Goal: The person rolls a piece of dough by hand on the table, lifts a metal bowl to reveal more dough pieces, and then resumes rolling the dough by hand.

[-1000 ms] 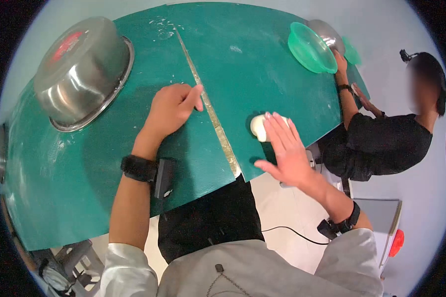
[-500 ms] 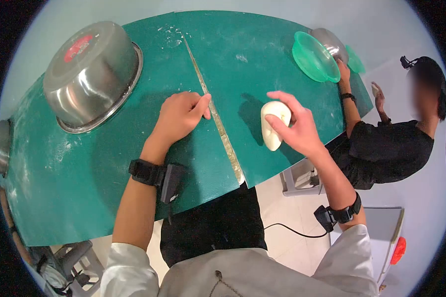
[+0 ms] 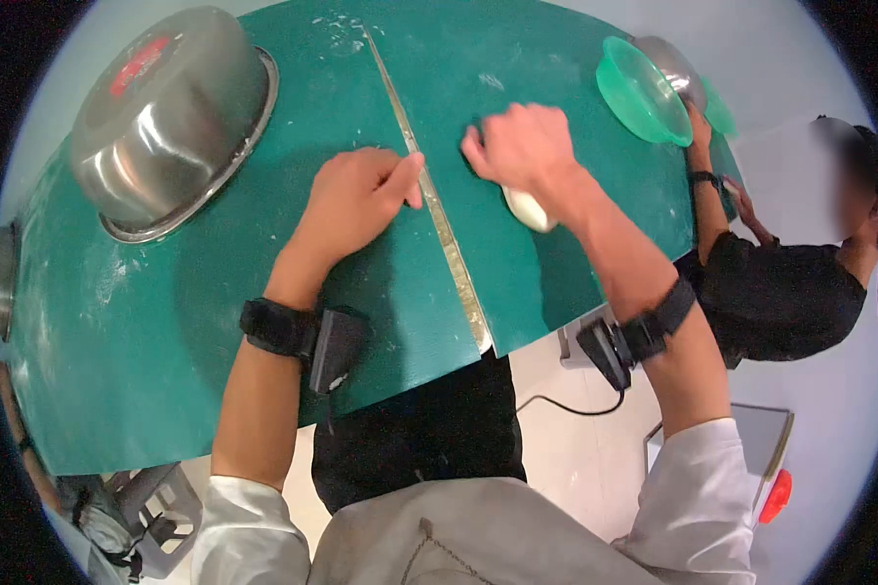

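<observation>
The right hand (image 3: 527,146) has a blurred, curled grip above the lump of pale dough (image 3: 530,209), which lies on the green worktop (image 3: 117,390) partly hidden under the hand's heel; whether the fingers pinch any, I cannot tell. The left hand (image 3: 356,200) has its grip folded in (thumb beside the gold strip (image 3: 449,263)). Farther left sits an upturned metal basin (image 3: 180,117); far right, a green bowl (image 3: 644,93) near another person (image 3: 785,297).
</observation>
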Demonstrator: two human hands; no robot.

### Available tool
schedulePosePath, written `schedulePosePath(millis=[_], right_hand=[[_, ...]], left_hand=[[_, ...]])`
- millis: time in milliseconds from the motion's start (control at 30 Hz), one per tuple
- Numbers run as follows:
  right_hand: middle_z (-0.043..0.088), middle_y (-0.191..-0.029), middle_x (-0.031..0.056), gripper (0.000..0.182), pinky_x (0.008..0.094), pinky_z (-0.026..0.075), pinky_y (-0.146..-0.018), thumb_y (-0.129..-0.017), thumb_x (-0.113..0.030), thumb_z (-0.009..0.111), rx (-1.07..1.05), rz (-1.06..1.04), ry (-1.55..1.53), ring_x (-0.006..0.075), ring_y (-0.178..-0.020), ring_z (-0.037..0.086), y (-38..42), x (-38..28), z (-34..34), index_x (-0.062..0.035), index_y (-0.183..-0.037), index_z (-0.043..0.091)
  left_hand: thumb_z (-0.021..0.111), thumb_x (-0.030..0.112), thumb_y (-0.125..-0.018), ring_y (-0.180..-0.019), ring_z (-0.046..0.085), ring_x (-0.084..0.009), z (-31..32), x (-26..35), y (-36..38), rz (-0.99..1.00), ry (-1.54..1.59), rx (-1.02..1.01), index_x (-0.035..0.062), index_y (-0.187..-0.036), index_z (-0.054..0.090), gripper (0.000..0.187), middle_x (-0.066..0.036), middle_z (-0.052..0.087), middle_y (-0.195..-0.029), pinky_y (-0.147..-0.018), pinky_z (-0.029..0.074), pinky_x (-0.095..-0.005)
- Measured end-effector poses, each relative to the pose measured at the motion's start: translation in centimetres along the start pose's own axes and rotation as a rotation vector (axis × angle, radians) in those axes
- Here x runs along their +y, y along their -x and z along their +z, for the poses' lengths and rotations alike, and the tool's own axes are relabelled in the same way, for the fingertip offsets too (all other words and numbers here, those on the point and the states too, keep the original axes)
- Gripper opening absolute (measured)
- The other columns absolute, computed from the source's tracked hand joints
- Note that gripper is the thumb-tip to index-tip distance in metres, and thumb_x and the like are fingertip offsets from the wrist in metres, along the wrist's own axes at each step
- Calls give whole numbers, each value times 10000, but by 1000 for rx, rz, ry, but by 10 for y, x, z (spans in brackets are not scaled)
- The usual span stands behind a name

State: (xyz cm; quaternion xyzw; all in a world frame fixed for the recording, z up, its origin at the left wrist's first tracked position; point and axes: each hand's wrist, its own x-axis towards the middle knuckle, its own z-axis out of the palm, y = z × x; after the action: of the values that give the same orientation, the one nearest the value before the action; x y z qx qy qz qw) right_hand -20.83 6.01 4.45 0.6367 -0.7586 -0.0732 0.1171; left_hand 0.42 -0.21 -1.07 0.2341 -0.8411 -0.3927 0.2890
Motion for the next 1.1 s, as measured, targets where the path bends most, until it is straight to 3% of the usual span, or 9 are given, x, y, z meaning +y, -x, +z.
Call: schedulePosePath(millis=[200, 267, 367, 433, 533, 600, 700, 900, 1100], right_hand=[[716, -732, 154, 353, 461, 571, -635, -894, -336, 548, 315, 58, -107, 353, -682, 710, 6, 4, 14, -116, -693, 738], [723, -749, 140, 312, 457, 568, -630, -892, -291, 569, 459, 127, -199, 340, -676, 707, 32, 9, 16, -107, -695, 726], [748, -931, 133, 202, 459, 576, -790, -888, -195, 590, 429, 141, -311, 335, -877, 721, 74, 9, 22, -68, -834, 737], [719, -1133, 142, 230, 462, 518, -981, -893, -152, 587, 716, -144, -417, 346, -1134, 657, 99, 0, 26, -19, -1016, 729], [688, -1218, 158, 298, 466, 447, -1087, -889, -143, 592, 537, -190, -411, 367, -1283, 570, 133, -7, 15, -4, -1122, 715], [699, -1189, 156, 247, 455, 496, -1013, -877, -140, 607, 574, -201, -406, 341, -1199, 625, 139, -1, 12, -24, -1054, 734], [704, -1008, 104, 137, 445, 516, -754, -862, -203, 659, 242, 94, -388, 273, -921, 671, 128, 9, -13, -78, -829, 707], [674, -1000, 92, 215, 451, 482, -863, -885, -286, 658, 577, -90, -225, 278, -959, 634, 42, -7, 9, -82, -835, 707], [682, -1051, 97, 319, 460, 445, -984, -932, -353, 592, 590, -62, -236, 299, -1026, 628, -18, 3, 31, -74, -927, 747]], left_hand=[[519, 360, -1035, -662, 584, -246, -2, 0, 0, -53, 11, -9, 57, -713, 698, 477, -109, 603, -681, -644, 439, -370], [512, 402, -1003, -680, 618, -316, -3, 5, -2, -68, -2, -6, 90, -696, 710, 481, -127, 624, -674, -657, 459, -435], [513, 412, -999, -671, 613, -307, -4, 6, -2, -90, -6, -24, 94, -694, 712, 484, -121, 614, -656, -648, 455, -431], [513, 387, -1018, -653, 587, -274, -2, 4, -1, -79, 14, -29, 79, -701, 704, 481, -113, 595, -657, -634, 436, -401], [517, 349, -1036, -637, 564, -240, -4, 3, 0, -49, 34, -15, 65, -710, 696, 468, -106, 581, -661, -620, 420, -368], [522, 337, -1036, -638, 568, -239, -3, 2, 2, -22, 37, -8, 65, -712, 694, 457, -107, 586, -663, -620, 423, -366], [528, 387, -996, -660, 621, -307, -1, -2, 1, 33, 113, 72, 92, -657, 703, 482, -121, 629, -643, -647, 459, -420], [552, 323, -1022, -646, 587, -231, -4, 0, 2, -32, 76, 15, 62, -719, 703, 428, -110, 608, -673, -617, 432, -360], [537, 351, -1027, -634, 571, -236, -3, 6, -1, -80, 8, -21, 72, -719, 714, 452, -110, 598, -672, -618, 424, -370]])
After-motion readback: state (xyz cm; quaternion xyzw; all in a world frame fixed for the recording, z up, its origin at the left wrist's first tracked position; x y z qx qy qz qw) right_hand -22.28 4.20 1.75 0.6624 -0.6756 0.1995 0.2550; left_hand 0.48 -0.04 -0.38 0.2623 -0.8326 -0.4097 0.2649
